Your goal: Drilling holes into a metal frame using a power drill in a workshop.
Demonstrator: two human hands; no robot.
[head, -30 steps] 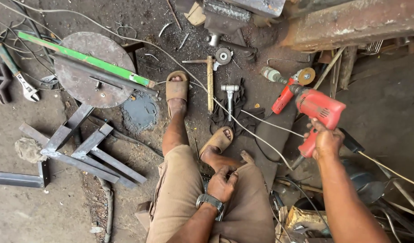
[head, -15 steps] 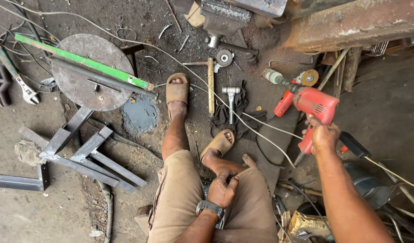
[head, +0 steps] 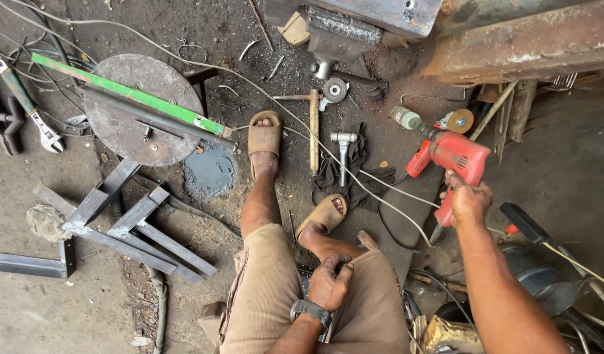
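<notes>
1. Head view, looking down: the right hand has its fingers closed round the handle of a red electric drill, held just above the workshop floor.
2. Drill axis: the body runs from the grip up and to the left, ending in a chuck that points away from the person; a white cord trails from the tool across the floor.
3. Left hand: fingers curled and resting on the person's own knee, holding nothing; a wristwatch sits on that wrist. The right hand is thus the one on the tool, the left well apart from it.
4. Nearest to the chuck: one small disc-headed grinder, just beside it.
5. Between drill and feet: one steel hammer lying on a dark rag, and one wooden-handled tool.
6. Counts: two sandals, one round metal plate, one green bar lying across it, one adjustable wrench at far left.
</notes>
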